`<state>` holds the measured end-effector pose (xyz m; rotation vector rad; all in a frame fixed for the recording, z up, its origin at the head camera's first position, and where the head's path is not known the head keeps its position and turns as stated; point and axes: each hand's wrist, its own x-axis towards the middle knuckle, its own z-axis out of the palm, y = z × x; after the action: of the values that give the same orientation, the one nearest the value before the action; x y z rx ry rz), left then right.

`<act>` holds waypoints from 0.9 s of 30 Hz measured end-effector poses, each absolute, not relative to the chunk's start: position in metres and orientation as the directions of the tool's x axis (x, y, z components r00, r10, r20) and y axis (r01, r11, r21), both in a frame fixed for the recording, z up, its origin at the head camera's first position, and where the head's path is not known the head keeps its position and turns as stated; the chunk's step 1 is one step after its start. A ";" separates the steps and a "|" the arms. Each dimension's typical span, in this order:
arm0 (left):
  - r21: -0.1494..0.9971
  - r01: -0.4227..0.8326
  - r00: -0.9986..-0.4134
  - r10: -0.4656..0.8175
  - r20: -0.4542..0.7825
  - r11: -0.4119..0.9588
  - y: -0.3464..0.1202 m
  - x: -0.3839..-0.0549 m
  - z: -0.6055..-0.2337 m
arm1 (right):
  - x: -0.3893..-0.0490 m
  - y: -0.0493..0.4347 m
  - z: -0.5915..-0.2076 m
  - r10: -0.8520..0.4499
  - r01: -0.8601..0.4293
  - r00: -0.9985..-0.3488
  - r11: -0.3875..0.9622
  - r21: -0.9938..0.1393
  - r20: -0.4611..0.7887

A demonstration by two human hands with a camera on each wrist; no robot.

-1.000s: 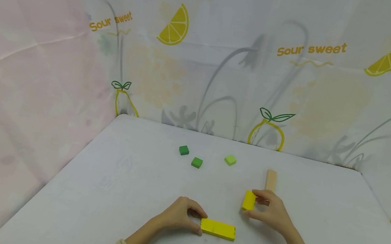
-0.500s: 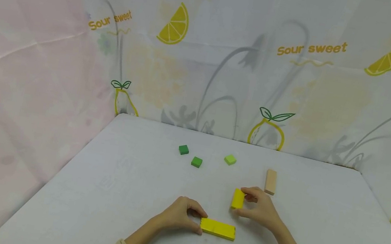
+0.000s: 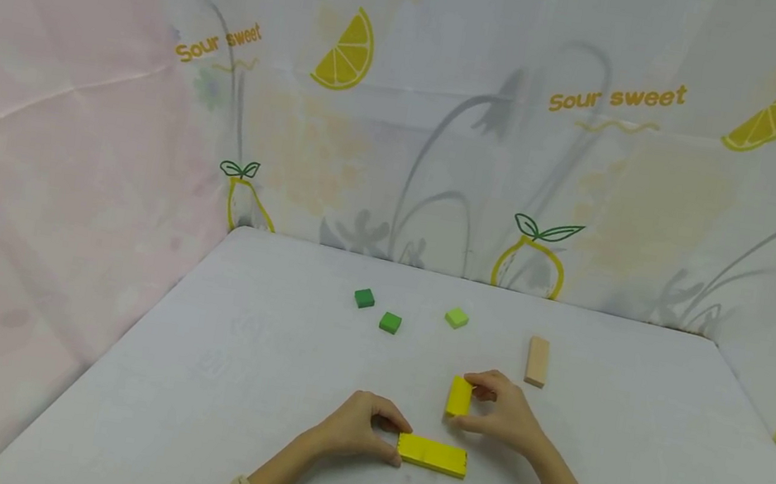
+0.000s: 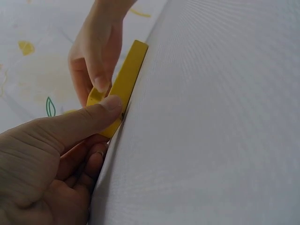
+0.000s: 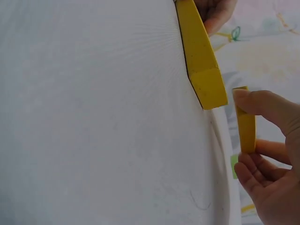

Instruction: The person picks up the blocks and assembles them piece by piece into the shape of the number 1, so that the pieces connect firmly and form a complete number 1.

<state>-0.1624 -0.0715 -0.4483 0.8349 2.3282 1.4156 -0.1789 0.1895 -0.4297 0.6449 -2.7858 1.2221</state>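
At the front of the white table my left hand (image 3: pixel 354 428) holds the left end of a long yellow block (image 3: pixel 433 455) lying flat. The left wrist view has the thumb on top of this block (image 4: pixel 131 70). Beyond it, my right hand (image 3: pixel 507 415) pinches a shorter yellow block (image 3: pixel 458 396) between thumb and fingers. In the right wrist view this short block (image 5: pixel 247 131) is apart from the long block (image 5: pixel 199 51), with the thumb at one end and the fingers at the other.
Two dark green blocks (image 3: pixel 364 298) and a light green block (image 3: pixel 456 318) lie farther back on the table (image 3: pixel 233 319). A plain wooden block (image 3: pixel 537 361) lies behind my right hand. Lemon-printed cloth (image 3: pixel 404 136) hangs behind the table.
My right hand has moved left with the short yellow block, toward the far side of the long one, uncovering the wooden block. My left hand and the long block stay put.
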 end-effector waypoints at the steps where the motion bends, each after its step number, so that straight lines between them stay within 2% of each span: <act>1: 0.879 0.326 -0.790 0.611 0.050 0.349 -0.072 -0.162 -0.448 | -0.179 0.189 -0.430 -0.367 -0.391 -0.910 0.601 -0.697 0.194; 6: 0.879 0.328 -0.788 0.614 0.053 0.346 -0.071 -0.162 -0.448 | -0.179 0.186 -0.433 -0.394 -0.423 -0.894 0.586 -0.692 0.212; 18: 0.878 0.326 -0.790 0.611 0.049 0.351 -0.071 -0.162 -0.448 | -0.180 0.182 -0.436 -0.420 -0.415 -0.891 0.603 -0.681 0.171; 27: 0.875 0.336 -0.788 0.613 0.060 0.347 -0.071 -0.163 -0.449 | -0.177 0.177 -0.436 -0.441 -0.386 -0.893 0.641 -0.663 0.094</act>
<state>-0.1628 -0.0713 -0.4489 0.8471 2.3348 1.4158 -0.1773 0.1770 -0.4359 0.7355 -2.9147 1.1492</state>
